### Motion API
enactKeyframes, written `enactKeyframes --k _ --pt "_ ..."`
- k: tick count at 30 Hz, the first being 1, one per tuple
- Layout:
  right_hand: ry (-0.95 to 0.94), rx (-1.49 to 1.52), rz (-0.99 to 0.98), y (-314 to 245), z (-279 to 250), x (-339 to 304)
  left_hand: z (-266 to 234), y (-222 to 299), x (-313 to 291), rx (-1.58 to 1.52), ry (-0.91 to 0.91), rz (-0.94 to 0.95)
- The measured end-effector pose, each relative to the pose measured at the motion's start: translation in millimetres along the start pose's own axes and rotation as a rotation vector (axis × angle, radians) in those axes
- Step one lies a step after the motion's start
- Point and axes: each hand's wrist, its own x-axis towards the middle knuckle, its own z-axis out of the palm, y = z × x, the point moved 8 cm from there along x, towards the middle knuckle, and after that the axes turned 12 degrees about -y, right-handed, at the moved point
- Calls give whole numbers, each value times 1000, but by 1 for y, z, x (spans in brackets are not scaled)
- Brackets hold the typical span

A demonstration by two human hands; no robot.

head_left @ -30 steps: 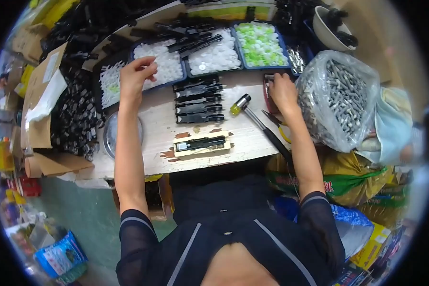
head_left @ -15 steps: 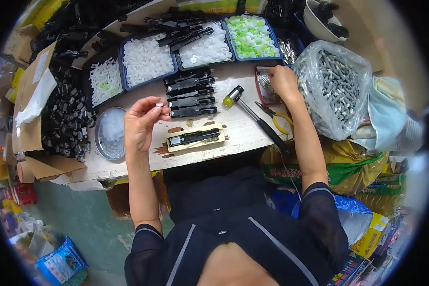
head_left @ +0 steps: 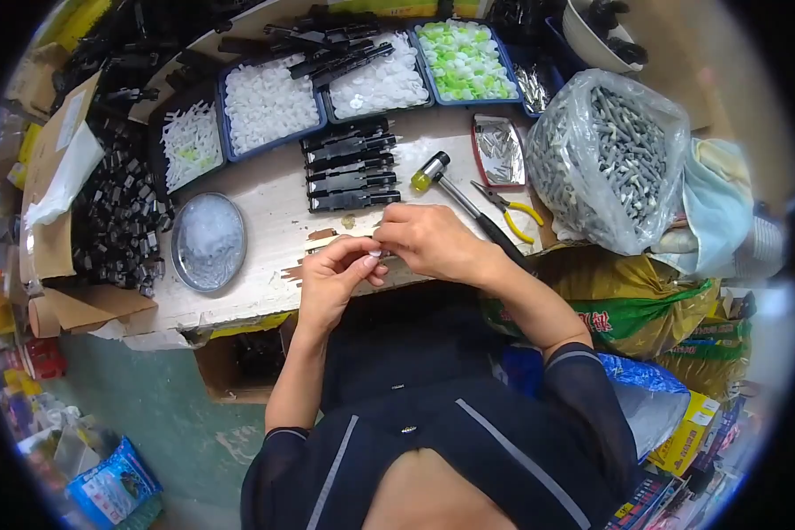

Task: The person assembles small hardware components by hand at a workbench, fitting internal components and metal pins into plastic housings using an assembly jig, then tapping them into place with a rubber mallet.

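Observation:
Both hands meet over the front edge of the table. My left hand (head_left: 331, 281) pinches a small white plastic piece (head_left: 376, 253) between thumb and fingers. Right beside it, my right hand (head_left: 437, 240) has its fingertips closed at the piece; whatever they hold is too small to make out. Beneath the hands, the cream block with the black part in it is mostly hidden. Behind them lies a row of several black parts (head_left: 352, 177). To the right is a red-rimmed tray (head_left: 479, 159) of small metal pins (head_left: 501, 148).
A hammer (head_left: 468, 203) and yellow-handled pliers (head_left: 509, 210) lie right of the hands. Trays of white pieces (head_left: 272, 102) and green-and-white pieces (head_left: 465, 62) line the back. A round dish (head_left: 208, 243) stands left, a plastic bag of grey parts (head_left: 614, 159) right.
My right hand has left the red-rimmed tray and come to the middle. My left hand has moved right and nearer with the white piece, and the two hands now meet.

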Motion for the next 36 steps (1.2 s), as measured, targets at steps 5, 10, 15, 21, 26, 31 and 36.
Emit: enactKeyframes --k 5,10,15,21,26,31,36 --pt "67 482 -50 12 -4 1 -9 2 -10 -18 55 36" --pt "-25 811 163 26 15 -1 -8 -2 -12 -57 67 40" --pt "-25 851 132 25 24 1 -8 2 -15 -65 73 49" --pt "-23 788 118 19 22 3 -8 0 -16 -57 77 49" --pt "-5 567 30 11 23 7 -12 -5 -18 -43 106 61" --pt "186 436 7 2 12 8 -21 -2 -20 -79 178 146" --pt "219 428 -28 -4 16 6 -24 -6 -21 -199 180 191"
